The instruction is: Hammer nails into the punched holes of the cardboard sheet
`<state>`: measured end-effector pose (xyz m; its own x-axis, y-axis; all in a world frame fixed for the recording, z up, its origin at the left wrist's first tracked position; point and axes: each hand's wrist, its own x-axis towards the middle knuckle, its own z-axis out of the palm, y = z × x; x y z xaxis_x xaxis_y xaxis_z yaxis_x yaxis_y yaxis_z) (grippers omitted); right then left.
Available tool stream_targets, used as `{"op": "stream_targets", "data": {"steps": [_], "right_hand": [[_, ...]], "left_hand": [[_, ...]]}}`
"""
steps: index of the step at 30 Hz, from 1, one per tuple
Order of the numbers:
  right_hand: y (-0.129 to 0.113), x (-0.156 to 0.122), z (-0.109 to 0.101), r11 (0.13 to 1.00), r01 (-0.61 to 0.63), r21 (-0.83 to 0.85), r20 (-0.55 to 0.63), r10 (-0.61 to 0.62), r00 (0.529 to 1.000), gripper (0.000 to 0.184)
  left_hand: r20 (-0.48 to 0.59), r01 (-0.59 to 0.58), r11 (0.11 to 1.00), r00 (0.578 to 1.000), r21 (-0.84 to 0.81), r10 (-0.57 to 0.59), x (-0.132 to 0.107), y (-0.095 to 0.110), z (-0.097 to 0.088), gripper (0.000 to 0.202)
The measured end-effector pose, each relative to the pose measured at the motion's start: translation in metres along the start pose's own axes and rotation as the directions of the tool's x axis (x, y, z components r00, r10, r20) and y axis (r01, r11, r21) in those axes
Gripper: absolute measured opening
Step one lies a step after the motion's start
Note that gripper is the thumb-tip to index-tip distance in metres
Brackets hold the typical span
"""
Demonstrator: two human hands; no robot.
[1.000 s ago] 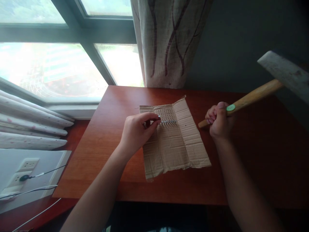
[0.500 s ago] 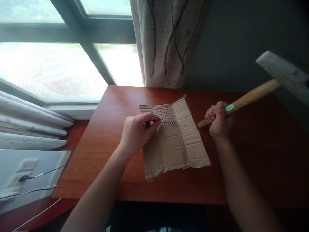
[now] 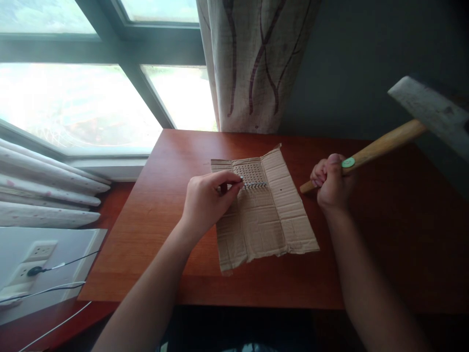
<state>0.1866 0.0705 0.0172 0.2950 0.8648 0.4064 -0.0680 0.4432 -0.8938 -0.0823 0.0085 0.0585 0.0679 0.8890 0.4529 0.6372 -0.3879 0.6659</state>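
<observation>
A creased piece of brown cardboard [image 3: 258, 225] lies on the wooden table. Its upper middle bears a grid of small dark holes [image 3: 249, 172], with a row of several small metal nails [image 3: 256, 185] along the grid's near edge. Over the left end of that row, my left hand [image 3: 210, 198] pinches a small nail, of which only the shiny head [image 3: 242, 178] shows between thumb and forefinger. To the right of the cardboard, my right hand [image 3: 331, 181] is wrapped round the wooden handle of a hammer [image 3: 388, 142]. The hammer's head is raised at the far right, partly in shadow.
The table [image 3: 146, 234] reaches back to a patterned curtain [image 3: 252, 68] and a bright window [image 3: 73, 102]. At the left, a white wall panel carries sockets [image 3: 42, 250] with a black plug [image 3: 35, 271] and cables. A dark wall [image 3: 351, 63] stands behind the hammer.
</observation>
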Motion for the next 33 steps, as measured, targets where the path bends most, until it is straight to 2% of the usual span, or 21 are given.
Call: {"op": "stream_targets", "data": {"steps": [33], "right_hand": [[0.0015, -0.0004, 0.0, 1.0, 0.008, -0.017, 0.001, -0.008, 1.0, 0.058]], "left_hand": [[-0.023, -0.015, 1.0, 1.0, 0.023, 0.015, -0.0013, -0.0011, 0.0016, 0.004]]}}
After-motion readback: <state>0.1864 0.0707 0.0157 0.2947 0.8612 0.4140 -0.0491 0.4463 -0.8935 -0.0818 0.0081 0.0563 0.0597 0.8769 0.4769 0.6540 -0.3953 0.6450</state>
